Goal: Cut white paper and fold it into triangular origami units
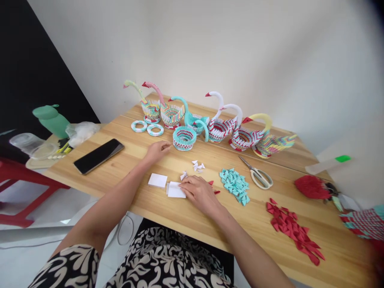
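My right hand (199, 191) lies on the wooden table (120, 168), fingers bent over the edge of a small stack of white paper slips (175, 190). A second white stack (157, 180) sits just to its left. My left hand (156, 151) rests further back with curled fingers, close to a round teal-and-red folded paper base (184, 138); nothing shows in it. A few folded white triangles (198, 166) lie between the hands. Two red pieces (216, 192) peek out beside my right hand.
Several folded paper swans (223, 126) line the back of the table, with two paper rings (147, 127). A black phone (98, 155) lies left. Teal pieces (235, 185), scissors (259, 175) and red pieces (292, 228) lie to the right. A red stool (21, 188) stands left.
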The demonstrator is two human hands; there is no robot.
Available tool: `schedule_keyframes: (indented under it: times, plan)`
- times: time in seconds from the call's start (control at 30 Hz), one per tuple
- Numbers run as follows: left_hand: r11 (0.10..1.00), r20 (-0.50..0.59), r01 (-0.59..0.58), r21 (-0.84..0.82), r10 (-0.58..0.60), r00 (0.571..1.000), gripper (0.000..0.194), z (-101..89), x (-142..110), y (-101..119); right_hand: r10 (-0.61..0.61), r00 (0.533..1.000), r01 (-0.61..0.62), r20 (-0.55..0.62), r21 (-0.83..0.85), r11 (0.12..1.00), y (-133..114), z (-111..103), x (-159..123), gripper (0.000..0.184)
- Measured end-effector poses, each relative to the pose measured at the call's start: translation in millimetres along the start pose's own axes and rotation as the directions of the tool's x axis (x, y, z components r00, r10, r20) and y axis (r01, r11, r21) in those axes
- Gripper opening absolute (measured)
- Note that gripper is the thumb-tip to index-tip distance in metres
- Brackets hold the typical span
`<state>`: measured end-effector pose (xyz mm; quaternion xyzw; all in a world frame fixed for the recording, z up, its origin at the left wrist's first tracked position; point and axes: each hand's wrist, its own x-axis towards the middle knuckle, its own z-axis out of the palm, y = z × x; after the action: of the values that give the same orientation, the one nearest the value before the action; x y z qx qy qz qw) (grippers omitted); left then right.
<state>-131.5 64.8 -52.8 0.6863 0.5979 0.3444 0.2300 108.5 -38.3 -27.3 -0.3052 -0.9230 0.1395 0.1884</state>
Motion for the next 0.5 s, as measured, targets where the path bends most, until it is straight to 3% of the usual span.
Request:
schedule_keyframes:
  times: [0.13,0.2,0.27,0.37,0.43,0.5]
  plan:
    - [0.998,-0.08,-0.033,-0.051,0.029,0.996,0.029,-10.3,-8.1,30.7,0.066,0.989,-0.061,-0.129,0.047,0.997,6.0,1.8,-1.5,0.017]
    - [0.979,-0.071,-0.059,-0.194,0.046,0.996,0.031,-16.3,-17.2,59.0,0.147,0.97,-0.137,-0.192,0.067,0.988,11.5,-3.8,-3.0,0.016]
    - [0.948,0.097,-0.098,-0.303,0.133,0.986,0.032,-19.7,-28.3,87.8,0.246,0.943,-0.234,-0.224,0.077,0.969,17.4,-12.2,-4.3,0.017]
    - [0.911,0.381,-0.086,-0.403,0.253,0.889,0.031,-15.6,-41.6,116.1,0.376,0.899,-0.357,-0.224,0.123,0.926,23.5,-24.9,-4.5,0.014]
    - [0.902,0.455,-0.028,-0.43,0.243,0.856,0.027,-7.4,-44.8,121.5,0.441,0.873,-0.403,-0.211,0.198,0.893,25.3,-31.1,-3.5,0.011]
    - [0.902,0.46,0.047,-0.429,0.173,0.871,0.024,1.9,-43.5,119.6,0.488,0.848,-0.426,-0.205,0.282,0.86,26.8,-35.5,-2.5,0.016]
